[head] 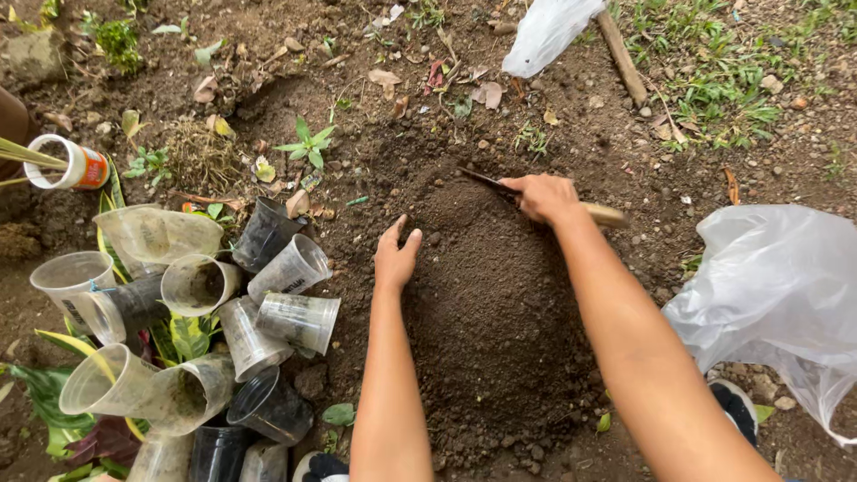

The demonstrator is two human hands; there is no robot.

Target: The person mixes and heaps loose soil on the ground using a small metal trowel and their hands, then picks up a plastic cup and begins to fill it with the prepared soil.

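Right hand, fingers clamped on wooden-handled trowel, blade dug into soil mound at twelve o'clock. Left hand, fingers together, flat on mound at nine o'clock. Risk: careless sweep scattering soil toward plastic cups at nine o'clock.

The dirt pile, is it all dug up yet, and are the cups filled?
Looks done: a mound of loose dark soil is heaped up. In hand: the right hand grips a wooden-handled tool with its blade in the mound's top, and the left hand lies flat on the soil's edge. Left: the clear plastic cups lie tumbled beside it, mostly without soil.
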